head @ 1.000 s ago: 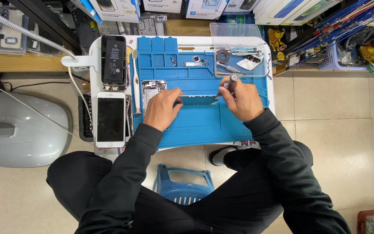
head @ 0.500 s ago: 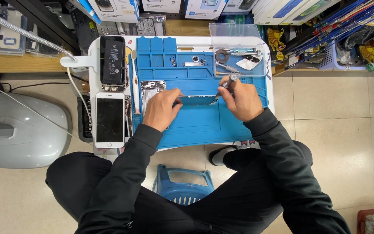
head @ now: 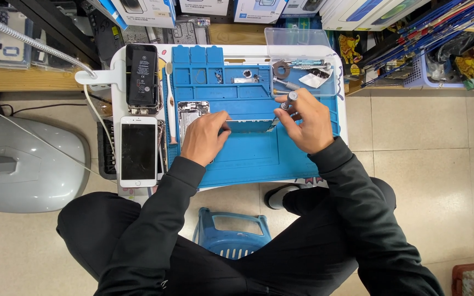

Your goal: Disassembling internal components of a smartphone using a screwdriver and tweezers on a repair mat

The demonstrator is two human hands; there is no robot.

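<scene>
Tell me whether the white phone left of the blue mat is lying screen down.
No: the white phone lies face up beside the blue mat, its dark screen and white bezel showing, apart from the left hand.

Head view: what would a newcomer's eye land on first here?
The bright blue repair mat fills the small white table, with both hands at its middle: the left hand steadies a thin dark phone part, and the right hand holds a small silver screwdriver in a fingertip grip. To the left lie a white smartphone and, above it, an opened phone.
</scene>
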